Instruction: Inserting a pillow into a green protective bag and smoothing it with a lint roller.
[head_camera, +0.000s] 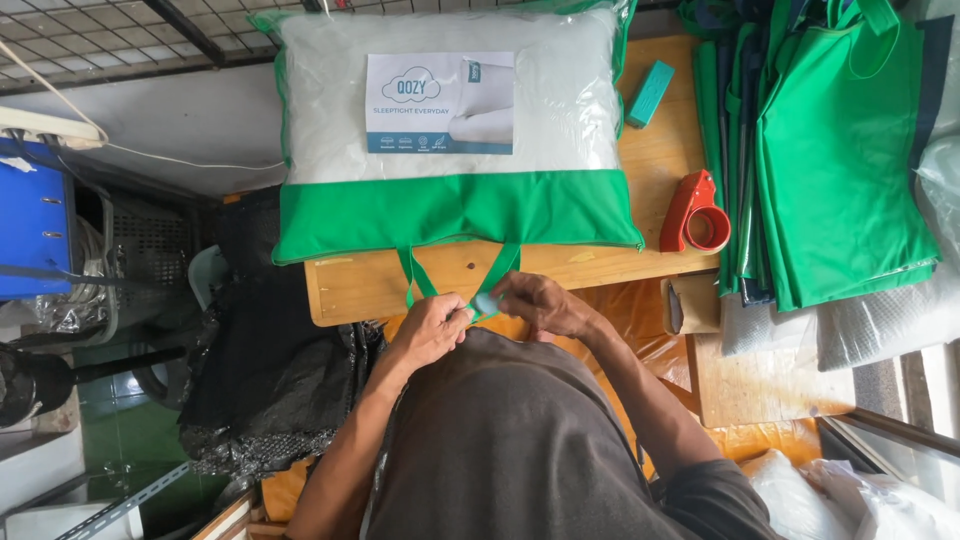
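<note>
Handles (455, 275) of green webbing hung from the front edge of a bagged pillow (450, 130) and were pinched together at the near edge of the counter (350, 285). They were gripped where they met by the left hand (432, 330), whose grip was closed around the straps, and by the right hand (540, 303), whose fingertips were closed on a small pale-blue piece (487, 302) at the same spot. The pillow, white inside a clear cover with green trim, was laid flat on the wooden counter. A red tape dispenser (695, 213) was set just right of it, and a teal block (650, 93) near its upper right corner. Folded green bags (830, 150) were stacked further right.
</note>
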